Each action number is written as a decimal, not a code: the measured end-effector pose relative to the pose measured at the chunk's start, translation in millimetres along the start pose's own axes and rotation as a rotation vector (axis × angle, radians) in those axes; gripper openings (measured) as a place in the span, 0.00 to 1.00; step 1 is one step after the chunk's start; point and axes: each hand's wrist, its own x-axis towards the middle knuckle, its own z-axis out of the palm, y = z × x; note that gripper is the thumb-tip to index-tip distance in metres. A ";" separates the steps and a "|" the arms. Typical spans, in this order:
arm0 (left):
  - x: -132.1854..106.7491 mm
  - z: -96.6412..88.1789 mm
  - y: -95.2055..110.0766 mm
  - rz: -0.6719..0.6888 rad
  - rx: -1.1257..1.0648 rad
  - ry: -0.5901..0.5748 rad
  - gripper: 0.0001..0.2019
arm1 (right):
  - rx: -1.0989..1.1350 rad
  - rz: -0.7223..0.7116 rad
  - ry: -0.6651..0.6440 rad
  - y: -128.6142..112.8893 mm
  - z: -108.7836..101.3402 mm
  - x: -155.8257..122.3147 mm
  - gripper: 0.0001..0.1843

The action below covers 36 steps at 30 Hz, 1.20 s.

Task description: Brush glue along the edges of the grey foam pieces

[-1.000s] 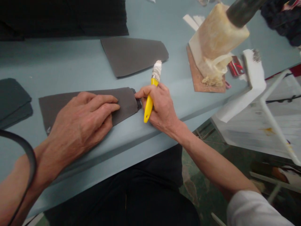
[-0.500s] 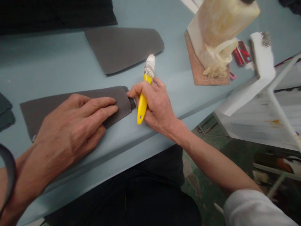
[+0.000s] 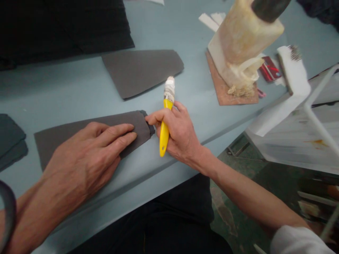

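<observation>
My left hand [image 3: 87, 158] lies flat, fingers stretched out, pressing on a long dark grey sheet piece [image 3: 66, 132] on the pale blue table [image 3: 66, 91]. My right hand [image 3: 177, 135] is closed round a yellow-handled brush [image 3: 165, 116] with a white-wrapped head pointing away from me. Its thumb and forefinger touch the right end of the grey piece. A second grey piece [image 3: 140, 70] lies further back on the table.
A pale glue-crusted container [image 3: 243, 38] stands on a brown board [image 3: 233, 95] at the right, with a red item [image 3: 270, 68] beside it. Black material [image 3: 60, 28] fills the far left. Dark pieces [image 3: 10, 141] are stacked at the left edge. A white frame [image 3: 304, 102] stands beyond the table's corner.
Both hands hold their positions on the grey piece and brush. The view has shifted slightly, so everything sits a little lower in the frame.
</observation>
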 end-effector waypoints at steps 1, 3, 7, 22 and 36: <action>1.1 -2.0 1.3 -0.002 0.019 -0.008 0.21 | 0.008 -0.014 0.021 0.0 0.0 -0.6 0.13; 3.5 -5.6 4.0 -0.009 0.057 -0.037 0.22 | 0.015 -0.027 0.041 0.4 0.1 -1.5 0.12; 7.2 -7.4 7.6 -0.006 0.106 -0.063 0.22 | 0.007 -0.045 0.077 1.6 1.8 -2.0 0.12; 6.4 -2.8 27.7 -0.263 -0.005 -0.243 0.22 | 0.058 -0.237 -0.037 -22.0 9.5 7.7 0.09; -58.9 -4.6 26.4 -0.323 -0.039 0.025 0.19 | -0.066 -0.249 -0.094 -21.1 12.0 6.0 0.09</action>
